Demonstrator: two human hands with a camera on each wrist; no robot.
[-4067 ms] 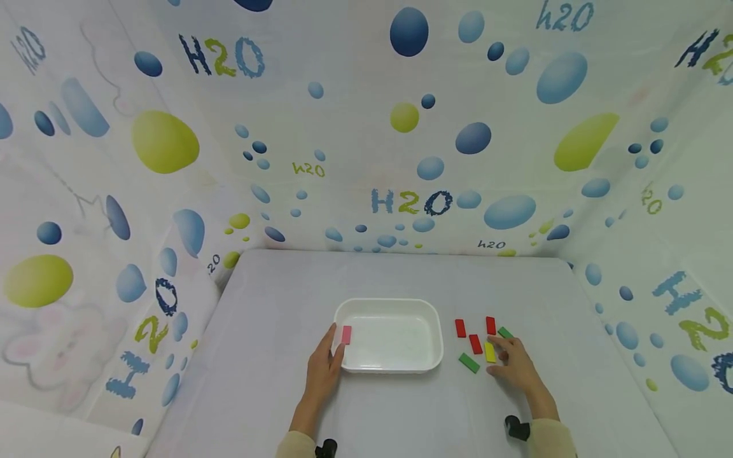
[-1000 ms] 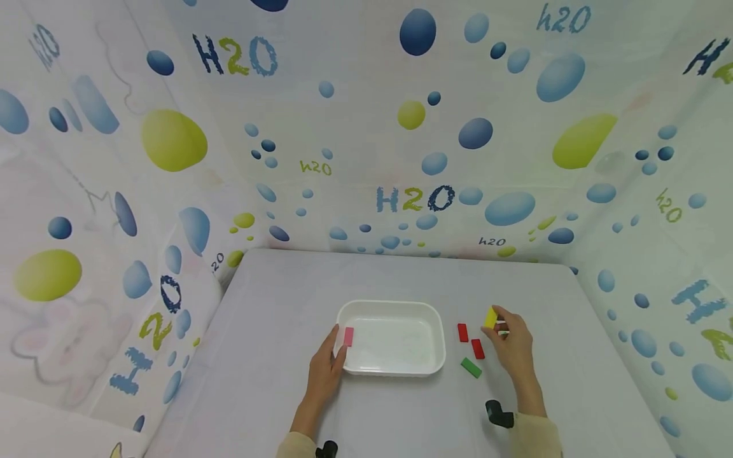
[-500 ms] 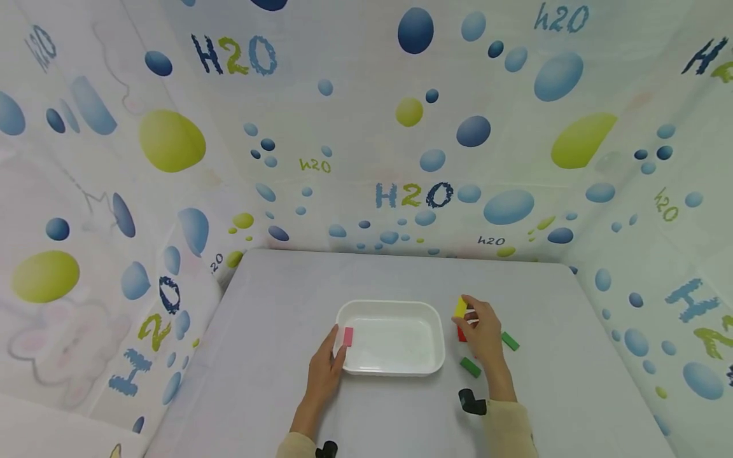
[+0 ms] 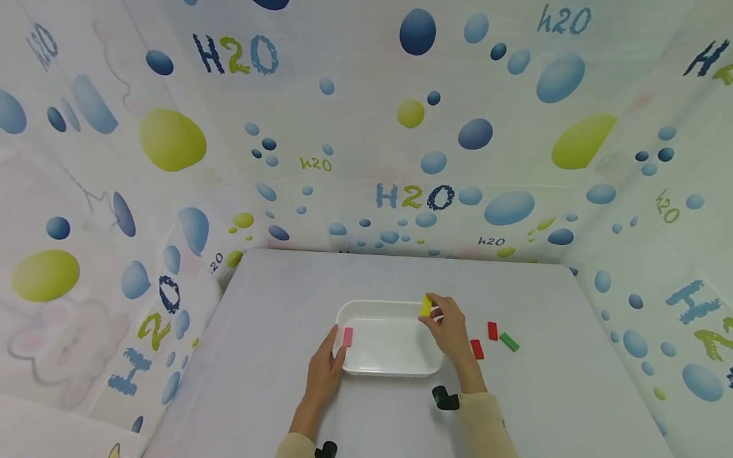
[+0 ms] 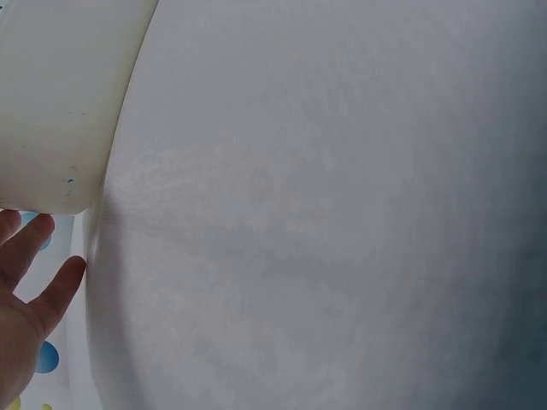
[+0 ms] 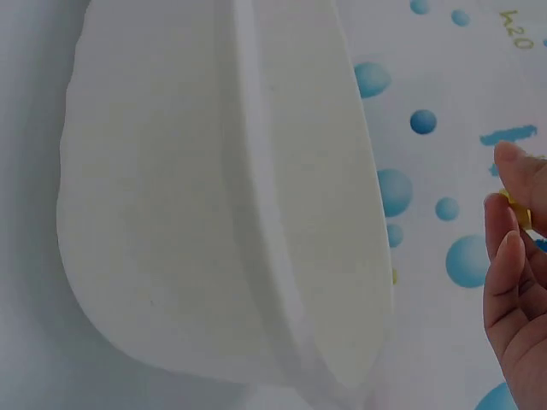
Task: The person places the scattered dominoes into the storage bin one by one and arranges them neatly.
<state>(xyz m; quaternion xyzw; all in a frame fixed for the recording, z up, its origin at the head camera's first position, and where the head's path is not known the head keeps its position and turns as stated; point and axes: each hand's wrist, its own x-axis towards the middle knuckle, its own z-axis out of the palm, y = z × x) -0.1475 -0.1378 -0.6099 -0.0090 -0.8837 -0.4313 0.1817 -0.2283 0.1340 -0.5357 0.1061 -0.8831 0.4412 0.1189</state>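
Observation:
My right hand (image 4: pixel 449 324) pinches a small yellow block (image 4: pixel 425 306) between thumb and fingertips, above the right end of a white rectangular tray (image 4: pixel 389 373). In the right wrist view the yellow block (image 6: pixel 518 209) is mostly covered by the fingers. A pink block (image 4: pixel 348 336) lies at the tray's left end. Beside it my left hand (image 4: pixel 324 371) rests against the tray's left side. The left wrist view shows spread, fairly straight fingers (image 5: pixel 58 295) by the tray's outer wall (image 5: pixel 60 128).
To the right of the tray lie a red block (image 4: pixel 492 331), another red block (image 4: pixel 477 348) and a green block (image 4: pixel 509 341). My right hand and forearm cover part of the table there. A patterned cloth wall (image 4: pixel 355 127) stands behind the white table (image 4: pixel 286 286).
My right hand has picked up the yellow block from the table and carried it left over the tray. One red and one green block are now hidden behind that arm. The left hand stays put.

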